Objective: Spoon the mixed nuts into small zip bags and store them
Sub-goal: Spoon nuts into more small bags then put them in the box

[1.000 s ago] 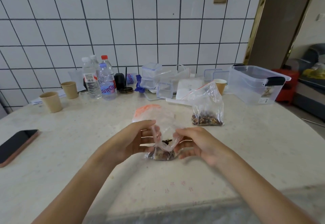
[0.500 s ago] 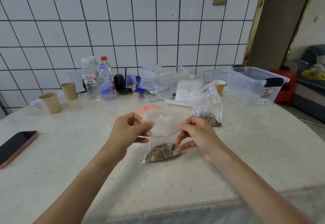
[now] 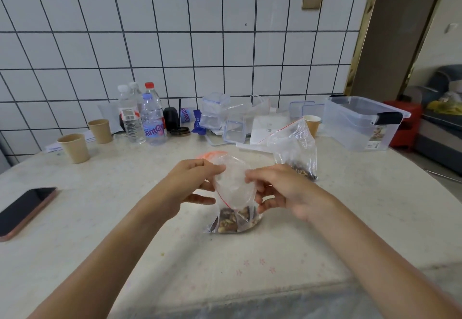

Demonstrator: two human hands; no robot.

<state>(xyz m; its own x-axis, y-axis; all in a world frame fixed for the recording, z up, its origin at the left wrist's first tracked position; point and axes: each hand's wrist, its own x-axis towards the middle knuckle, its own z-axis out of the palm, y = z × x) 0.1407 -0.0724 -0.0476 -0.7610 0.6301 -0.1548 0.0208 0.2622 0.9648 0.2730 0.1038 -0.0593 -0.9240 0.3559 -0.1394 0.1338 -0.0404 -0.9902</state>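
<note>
Holding position: small zip bag, clear with a red seal line, upright at the middle of the table, its bottom resting on the surface. Contents: mixed nuts, settled in the lowest part, below both hands. Left hand: fingers curled, thumb and forefinger pinching the bag's upper left edge; the lower fingers reach toward the bag's left side. Right hand: fingers curled, pinching the upper right edge, with lower fingertips against the bag's right side just above the nuts. The empty upper film of the bag stands between the two hands.

Second zip bag: behind and right of the right hand, upright, nuts in its bottom, mouth open. Orange-edged plastic: partly hidden behind the left hand. Clear storage bin: far right of the table. Water bottles and two paper cups: far left, near the tiled wall. Phone: flat at the left edge, well apart from the bag.
</note>
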